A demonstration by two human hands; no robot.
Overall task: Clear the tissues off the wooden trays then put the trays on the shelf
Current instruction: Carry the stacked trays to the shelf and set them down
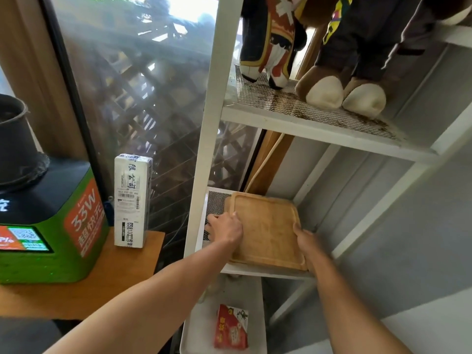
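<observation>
The tray (268,231) is a square wooden one, light brown, with rounded corners and a raised rim around a flat inside. Nothing lies in it. It rests on the middle level of the white shelf (204,149), on the metal mesh, a little turned against the frame, and its near edge reaches the front bar. Under its near edge I see a second wooden edge, maybe another tray, but I cannot tell for sure.

My left hand (224,227) holds the left rim, thumb on top and fingers closed around the edge. My right hand (307,242) grips the right rim near the front corner in the same way.

On the level above stand two plush toys (342,93); their feet are on the mesh, which has dark crumbs. Behind the tray a wooden board (268,164) leans upright at the back of the shelf. On the lowest level lies a red box (231,327). To the left of the shelf there is a tabletop (122,267) with a green machine (51,226) and a white parcel (131,200) standing upright. A dark pot (15,139) sits on the machine. Nothing stands between my hands and the tray.
</observation>
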